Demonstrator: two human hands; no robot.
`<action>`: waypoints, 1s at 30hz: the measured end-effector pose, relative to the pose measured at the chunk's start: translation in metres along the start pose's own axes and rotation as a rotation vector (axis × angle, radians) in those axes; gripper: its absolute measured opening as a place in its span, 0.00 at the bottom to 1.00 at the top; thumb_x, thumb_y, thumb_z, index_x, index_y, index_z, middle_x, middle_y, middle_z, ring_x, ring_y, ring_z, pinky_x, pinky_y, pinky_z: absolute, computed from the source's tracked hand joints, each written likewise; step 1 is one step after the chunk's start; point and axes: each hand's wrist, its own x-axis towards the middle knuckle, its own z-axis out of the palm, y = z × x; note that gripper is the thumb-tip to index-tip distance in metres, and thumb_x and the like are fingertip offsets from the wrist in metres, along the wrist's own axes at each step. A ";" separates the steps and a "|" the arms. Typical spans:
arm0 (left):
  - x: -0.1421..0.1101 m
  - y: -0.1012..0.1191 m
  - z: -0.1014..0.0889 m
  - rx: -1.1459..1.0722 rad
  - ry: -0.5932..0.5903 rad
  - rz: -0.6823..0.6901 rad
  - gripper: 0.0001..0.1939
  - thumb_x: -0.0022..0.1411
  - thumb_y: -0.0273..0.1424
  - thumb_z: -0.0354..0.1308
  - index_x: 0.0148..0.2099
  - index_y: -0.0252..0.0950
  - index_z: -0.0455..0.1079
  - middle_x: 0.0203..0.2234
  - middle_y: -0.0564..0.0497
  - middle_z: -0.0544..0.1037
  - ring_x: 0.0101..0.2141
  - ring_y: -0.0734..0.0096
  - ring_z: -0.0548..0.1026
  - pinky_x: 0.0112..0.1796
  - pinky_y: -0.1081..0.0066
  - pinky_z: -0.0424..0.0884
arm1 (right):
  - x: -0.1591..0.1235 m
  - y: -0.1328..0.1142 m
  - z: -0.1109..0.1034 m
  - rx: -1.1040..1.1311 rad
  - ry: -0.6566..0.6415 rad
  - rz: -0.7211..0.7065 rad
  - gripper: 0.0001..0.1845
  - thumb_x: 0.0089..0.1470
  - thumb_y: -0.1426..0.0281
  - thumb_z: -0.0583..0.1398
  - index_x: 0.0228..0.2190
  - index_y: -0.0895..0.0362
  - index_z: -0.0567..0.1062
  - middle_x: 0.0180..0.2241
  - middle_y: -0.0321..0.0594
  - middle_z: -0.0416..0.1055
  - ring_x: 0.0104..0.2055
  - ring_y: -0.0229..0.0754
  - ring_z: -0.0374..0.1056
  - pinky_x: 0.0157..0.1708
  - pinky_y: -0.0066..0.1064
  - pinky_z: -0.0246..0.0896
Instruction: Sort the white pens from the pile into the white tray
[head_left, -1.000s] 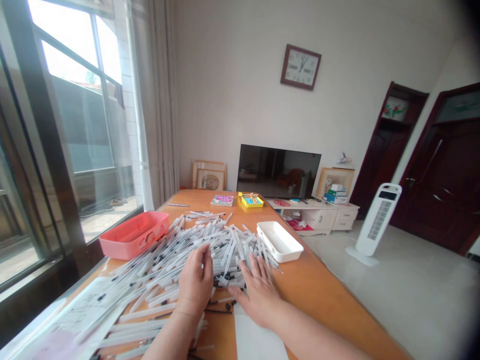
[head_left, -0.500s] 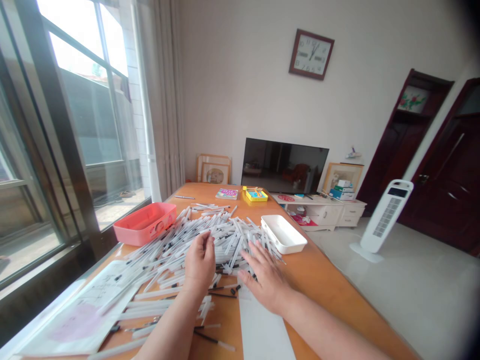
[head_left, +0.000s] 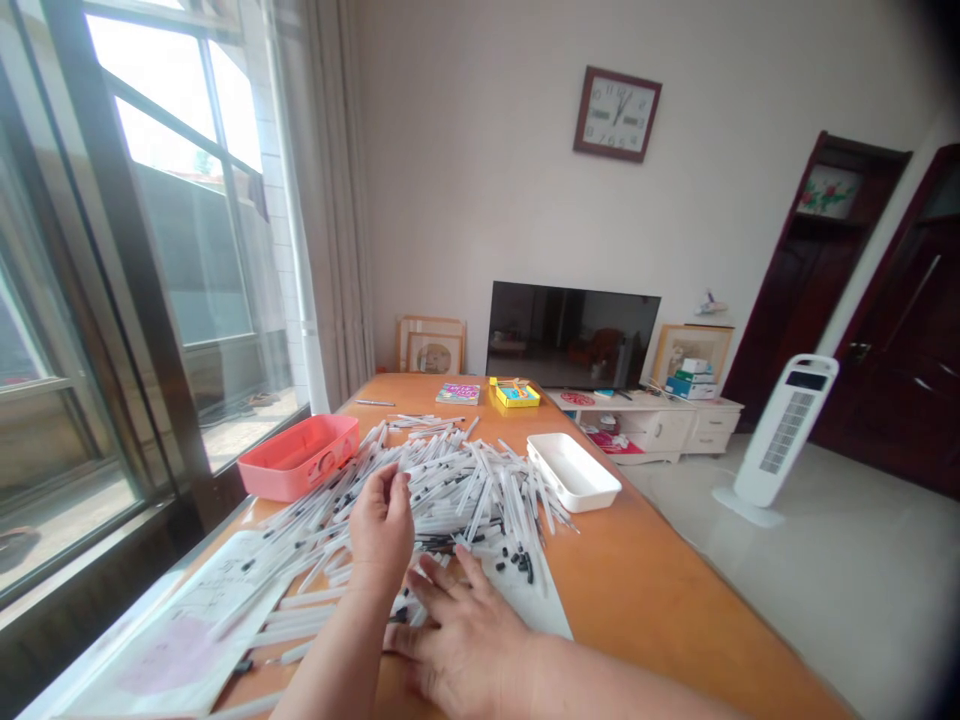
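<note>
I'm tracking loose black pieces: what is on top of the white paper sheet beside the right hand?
Small black cylindrical pieces and some whitish plastic tubes lie on the white paper sheet. The right hand and forearm cover part; anything beneath them is hidden.

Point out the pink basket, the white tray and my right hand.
Pink basket (head_left: 283, 483): head view, on its near outer wall.
White tray (head_left: 573, 470): head view, on its inside floor.
Right hand (head_left: 471, 640): head view, on the back of the hand.
</note>
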 end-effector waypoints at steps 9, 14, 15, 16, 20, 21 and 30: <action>-0.006 -0.019 0.010 0.066 -0.054 0.085 0.17 0.66 0.42 0.54 0.50 0.37 0.71 0.41 0.45 0.80 0.40 0.60 0.78 0.41 0.62 0.74 | 0.025 0.035 0.000 -0.065 0.062 0.122 0.22 0.67 0.60 0.49 0.60 0.41 0.66 0.70 0.36 0.47 0.72 0.55 0.33 0.66 0.62 0.24; -0.008 -0.025 0.013 0.104 -0.069 0.151 0.15 0.66 0.39 0.53 0.50 0.37 0.71 0.42 0.44 0.79 0.43 0.59 0.77 0.45 0.59 0.73 | 0.029 0.047 0.006 -0.062 0.096 0.172 0.21 0.67 0.63 0.50 0.58 0.42 0.69 0.70 0.37 0.45 0.72 0.54 0.33 0.67 0.60 0.26; -0.009 -0.025 0.013 0.109 -0.073 0.163 0.14 0.66 0.38 0.53 0.50 0.37 0.70 0.42 0.44 0.79 0.43 0.59 0.77 0.46 0.59 0.72 | 0.029 0.048 0.006 -0.053 0.113 0.173 0.21 0.66 0.63 0.51 0.58 0.41 0.69 0.70 0.36 0.45 0.72 0.54 0.33 0.67 0.58 0.28; -0.009 -0.026 0.013 0.113 -0.075 0.171 0.14 0.66 0.38 0.53 0.50 0.37 0.70 0.42 0.44 0.79 0.43 0.59 0.77 0.46 0.59 0.72 | 0.029 0.049 0.006 -0.043 0.136 0.169 0.21 0.66 0.63 0.52 0.58 0.42 0.69 0.70 0.36 0.46 0.72 0.53 0.34 0.67 0.56 0.30; -0.010 -0.027 0.013 0.112 -0.082 0.175 0.14 0.66 0.37 0.53 0.50 0.37 0.71 0.42 0.44 0.79 0.43 0.60 0.77 0.46 0.60 0.72 | 0.026 0.050 -0.008 -0.019 0.250 0.196 0.20 0.63 0.68 0.53 0.55 0.49 0.73 0.67 0.41 0.55 0.70 0.51 0.45 0.67 0.48 0.40; -0.010 -0.026 0.013 0.103 -0.081 0.168 0.14 0.66 0.38 0.53 0.50 0.37 0.71 0.41 0.44 0.79 0.43 0.60 0.77 0.46 0.60 0.72 | 0.024 0.050 -0.013 -0.012 0.274 0.227 0.20 0.63 0.69 0.53 0.53 0.52 0.74 0.65 0.43 0.58 0.69 0.50 0.49 0.66 0.45 0.44; -0.002 -0.002 0.012 -0.217 -0.107 -0.159 0.21 0.60 0.45 0.58 0.48 0.35 0.71 0.37 0.46 0.80 0.34 0.66 0.77 0.34 0.67 0.71 | 0.003 0.004 -0.020 0.122 0.120 0.227 0.11 0.57 0.68 0.57 0.36 0.50 0.80 0.35 0.36 0.77 0.37 0.41 0.73 0.39 0.28 0.63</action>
